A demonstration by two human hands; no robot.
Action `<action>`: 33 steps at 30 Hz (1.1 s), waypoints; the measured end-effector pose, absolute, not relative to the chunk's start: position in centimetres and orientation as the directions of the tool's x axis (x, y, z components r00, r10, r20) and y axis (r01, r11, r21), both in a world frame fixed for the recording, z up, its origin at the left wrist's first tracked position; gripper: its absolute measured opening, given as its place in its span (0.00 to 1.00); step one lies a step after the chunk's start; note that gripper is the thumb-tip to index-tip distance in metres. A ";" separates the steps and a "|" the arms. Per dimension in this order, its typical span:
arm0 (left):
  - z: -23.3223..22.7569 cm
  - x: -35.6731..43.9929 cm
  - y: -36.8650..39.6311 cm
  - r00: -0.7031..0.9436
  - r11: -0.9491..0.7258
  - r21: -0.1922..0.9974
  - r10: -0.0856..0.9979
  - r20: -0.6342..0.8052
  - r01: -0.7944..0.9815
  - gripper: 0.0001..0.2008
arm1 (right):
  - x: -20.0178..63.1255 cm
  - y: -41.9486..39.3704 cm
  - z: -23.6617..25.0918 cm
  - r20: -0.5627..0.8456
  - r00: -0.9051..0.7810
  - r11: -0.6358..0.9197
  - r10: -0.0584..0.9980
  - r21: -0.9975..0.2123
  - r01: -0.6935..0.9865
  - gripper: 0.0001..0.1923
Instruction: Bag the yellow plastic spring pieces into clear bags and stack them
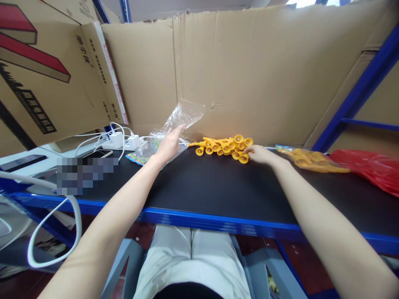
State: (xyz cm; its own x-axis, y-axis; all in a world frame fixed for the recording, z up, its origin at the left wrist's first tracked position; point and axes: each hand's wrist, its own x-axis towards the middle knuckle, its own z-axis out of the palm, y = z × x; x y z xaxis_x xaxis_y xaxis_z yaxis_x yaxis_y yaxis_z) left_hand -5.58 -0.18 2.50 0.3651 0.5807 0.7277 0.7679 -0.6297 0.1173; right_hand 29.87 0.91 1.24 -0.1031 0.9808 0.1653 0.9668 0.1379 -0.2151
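Left hand (pixel 169 144) is flat on a clear bag (pixel 177 124) near the bench's (pixel 218 187) back edge. Right hand (pixel 261 154) touches a pile of yellow horns (pixel 226 147), maybe pinching one, hard to tell.

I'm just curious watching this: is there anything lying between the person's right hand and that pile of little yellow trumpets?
Nothing visible. The right hand already rests against the pile of yellow trumpets on the black table, its fingers touching the nearest one. The left hand lies on the clear plastic bags beside the pile.
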 end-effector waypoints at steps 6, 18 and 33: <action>2.1 -5.5 0.1 0.458 -0.648 0.090 0.622 0.635 0.756 0.31 | 29.6 0.9 1.3 0.147 -0.132 0.163 0.980 -0.221 0.962 0.15; -1.8 -6.9 3.3 0.477 -0.489 0.241 0.872 0.113 0.838 0.27 | 29.6 1.1 1.0 0.132 -0.120 0.147 0.984 -0.222 0.964 0.12; -2.8 -7.2 4.1 0.253 -0.263 0.043 0.953 0.164 0.964 0.23 | 30.8 1.6 0.9 0.098 0.047 -0.038 0.994 -0.092 0.995 0.08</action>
